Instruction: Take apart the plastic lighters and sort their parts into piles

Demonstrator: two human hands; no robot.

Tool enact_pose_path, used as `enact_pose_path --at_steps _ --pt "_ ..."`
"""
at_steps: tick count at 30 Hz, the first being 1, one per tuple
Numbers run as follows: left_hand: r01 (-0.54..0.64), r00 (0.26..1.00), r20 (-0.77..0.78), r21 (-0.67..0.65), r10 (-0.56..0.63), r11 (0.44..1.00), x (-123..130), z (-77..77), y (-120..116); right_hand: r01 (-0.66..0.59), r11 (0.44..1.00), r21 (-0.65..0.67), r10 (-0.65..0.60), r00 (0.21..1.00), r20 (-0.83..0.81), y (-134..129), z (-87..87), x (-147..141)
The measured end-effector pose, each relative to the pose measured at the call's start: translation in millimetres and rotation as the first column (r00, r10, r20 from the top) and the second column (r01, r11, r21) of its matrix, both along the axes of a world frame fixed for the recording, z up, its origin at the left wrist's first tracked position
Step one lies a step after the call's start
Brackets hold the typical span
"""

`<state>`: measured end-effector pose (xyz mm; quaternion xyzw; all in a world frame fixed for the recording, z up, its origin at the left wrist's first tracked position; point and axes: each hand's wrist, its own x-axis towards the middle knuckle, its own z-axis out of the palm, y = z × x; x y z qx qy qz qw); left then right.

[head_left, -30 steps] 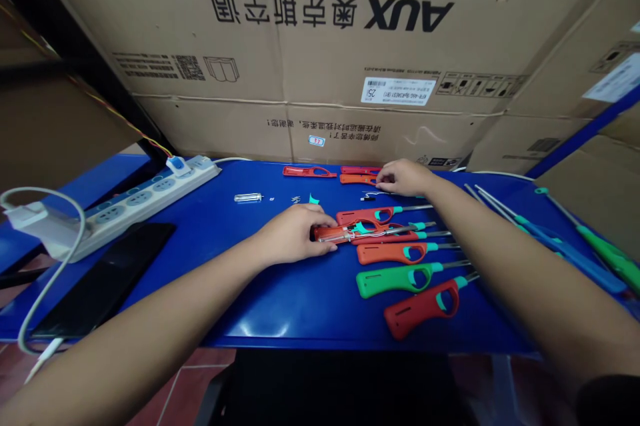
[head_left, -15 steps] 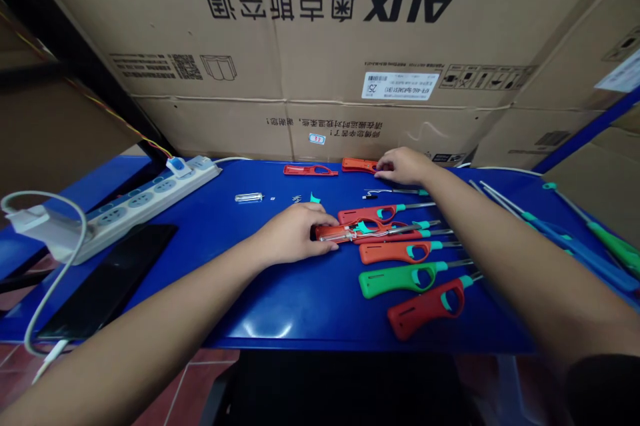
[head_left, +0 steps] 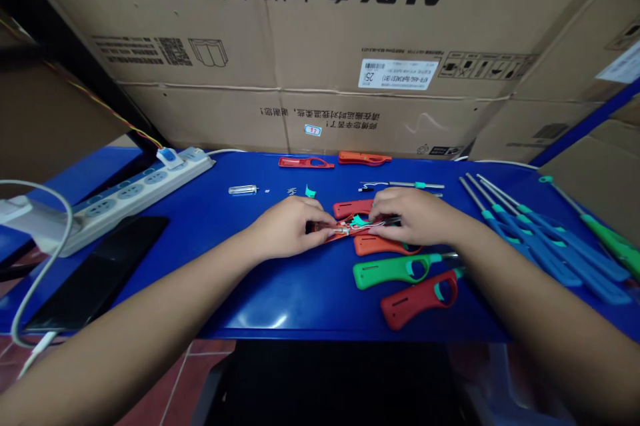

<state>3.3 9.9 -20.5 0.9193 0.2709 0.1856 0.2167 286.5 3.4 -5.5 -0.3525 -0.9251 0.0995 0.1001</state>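
Observation:
Between both hands lies an opened orange-red lighter (head_left: 345, 229), with wires, a clear part and a teal piece showing inside. My left hand (head_left: 290, 227) pinches its handle end. At its metal-tube end, my right hand (head_left: 413, 216) is closed on it, hiding part of the tube. Just behind is a red lighter (head_left: 349, 207). In front are an orange lighter (head_left: 367, 245), a green lighter (head_left: 387, 271) and a red lighter (head_left: 417, 299). Farther back sit an orange casing (head_left: 363, 158) and a red half casing (head_left: 305, 163).
Blue lighters (head_left: 550, 256) lie at the right. A clear tank (head_left: 243, 190), small springs (head_left: 291, 191) and a teal trigger (head_left: 310, 191) sit at the back. On the left are a power strip (head_left: 135, 194) and a black phone (head_left: 100, 273). A cardboard sheet (head_left: 310, 46) stands behind.
My right hand has come forward from the orange casing at the back to the opened lighter. My left hand still holds that lighter. The view has shifted slightly.

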Motion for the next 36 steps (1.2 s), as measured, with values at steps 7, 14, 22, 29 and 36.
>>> enact_pose_path --at_steps 7,14,22,29,36 --pt "-0.031 0.997 -0.072 -0.059 0.027 0.998 6.4 -1.0 -5.6 0.182 0.983 0.034 -0.179 0.981 -0.077 -9.8 -10.5 -30.9" --pt "-0.038 0.994 -0.103 -0.037 0.034 0.999 9.6 0.5 -10.0 0.146 0.976 0.162 -0.129 0.986 -0.108 -11.4 -12.7 -31.7" --pt "-0.046 0.989 -0.142 0.022 0.049 0.999 9.5 2.4 -9.2 0.118 0.972 0.204 -0.086 0.984 -0.159 -12.2 -10.5 -30.1" --pt "-0.041 0.993 -0.109 0.079 0.049 0.996 7.2 3.5 -11.5 0.160 0.954 0.253 -0.117 0.978 -0.174 -9.6 -7.5 -20.3" --pt "-0.028 0.989 -0.144 0.088 0.040 0.996 8.2 6.4 -19.0 0.249 0.942 0.226 -0.213 0.962 -0.172 25.2 0.4 -42.2"
